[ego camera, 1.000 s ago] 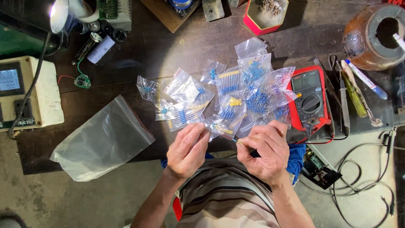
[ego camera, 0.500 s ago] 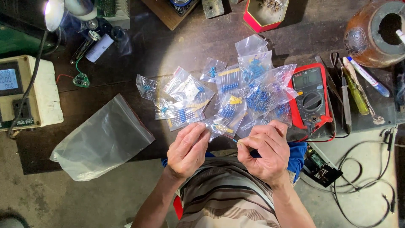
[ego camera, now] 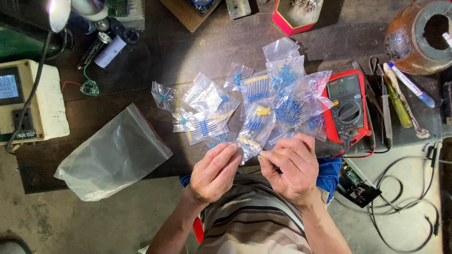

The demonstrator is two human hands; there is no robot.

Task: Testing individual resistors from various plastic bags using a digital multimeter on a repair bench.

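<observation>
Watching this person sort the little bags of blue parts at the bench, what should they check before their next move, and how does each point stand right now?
1. Both hands on the work: the left hand and right hand pinch a small clear plastic bag of blue components between them. Ok.
2. Bag open: cannot tell, fingers cover its edge.
3. Other small clear bags lie spread on the dark wooden bench, overlapping one another. Not ok for picking one out.
4. Red-cased multimeter within reach, partly under bags. Ok.
5. Large empty clear plastic bag lies flat, apart from the pile. Ok.
</observation>
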